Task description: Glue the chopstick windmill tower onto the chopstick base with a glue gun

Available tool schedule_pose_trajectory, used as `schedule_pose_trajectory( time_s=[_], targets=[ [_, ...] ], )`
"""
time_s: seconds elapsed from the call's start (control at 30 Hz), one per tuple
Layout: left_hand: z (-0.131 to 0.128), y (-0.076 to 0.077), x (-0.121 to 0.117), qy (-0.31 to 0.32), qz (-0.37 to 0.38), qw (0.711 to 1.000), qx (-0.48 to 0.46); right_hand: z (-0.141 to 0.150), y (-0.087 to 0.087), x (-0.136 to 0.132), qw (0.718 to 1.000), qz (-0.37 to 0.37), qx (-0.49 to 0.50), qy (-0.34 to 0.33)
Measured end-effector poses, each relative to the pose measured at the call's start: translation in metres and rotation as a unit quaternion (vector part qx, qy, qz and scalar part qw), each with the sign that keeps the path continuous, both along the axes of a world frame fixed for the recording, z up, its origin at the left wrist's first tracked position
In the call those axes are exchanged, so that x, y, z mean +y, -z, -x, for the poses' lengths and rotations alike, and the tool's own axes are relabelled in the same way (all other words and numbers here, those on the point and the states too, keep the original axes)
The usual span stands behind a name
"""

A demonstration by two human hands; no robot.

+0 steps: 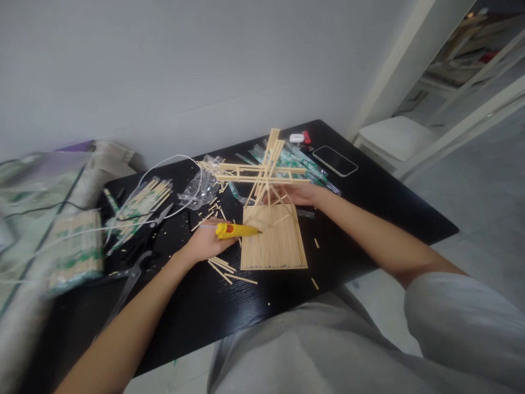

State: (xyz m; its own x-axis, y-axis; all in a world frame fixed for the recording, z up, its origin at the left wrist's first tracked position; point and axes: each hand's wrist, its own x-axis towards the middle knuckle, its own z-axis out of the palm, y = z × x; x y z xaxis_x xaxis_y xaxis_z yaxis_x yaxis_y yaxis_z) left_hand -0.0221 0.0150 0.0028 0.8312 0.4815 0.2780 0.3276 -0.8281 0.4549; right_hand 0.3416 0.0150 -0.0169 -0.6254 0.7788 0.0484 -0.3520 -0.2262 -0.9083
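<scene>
Clearly, the left hand (208,242) is wrapped around a yellow pistol-shaped glue gun (230,230), whose dark nozzle points right, over a square panel of pale wooden sticks laid side by side (274,246). The panel is the near part of a pale wooden stick model (266,179), which sits near the middle of the black wood-grained table (184,328). At its far end, slanting legs carry long paired sticks that cross one another above the panel.

The right hand (296,193) reaches behind those legs at the far right side of the model; its fingers are partly hidden by the sticks, so I cannot tell whether they grip it or only rest against it.

Just beside the left hand, on the near side, lie loose short wooden sticks (222,268). Crumpled clear plastic wrap (200,189) lies beyond that hand, and farther left are black-handled metal scissors (162,215) and paper-wrapped sticks with green print (143,202). Green-printed clear plastic sleeves (305,161) lie behind the model, near a dark-screened phone with a pale edge (335,161) and a small white rounded case (297,138).
</scene>
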Motion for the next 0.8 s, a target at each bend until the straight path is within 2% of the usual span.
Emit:
schedule_pose_trajectory(
  time_s=[0.8],
  targets=[
    [-0.0004, -0.0028, -0.0014, -0.01, 0.017, 1.0, 0.003, 0.0002, -0.0014, 0.0, 1.0, -0.013, 0.004, -0.006]
  ],
)
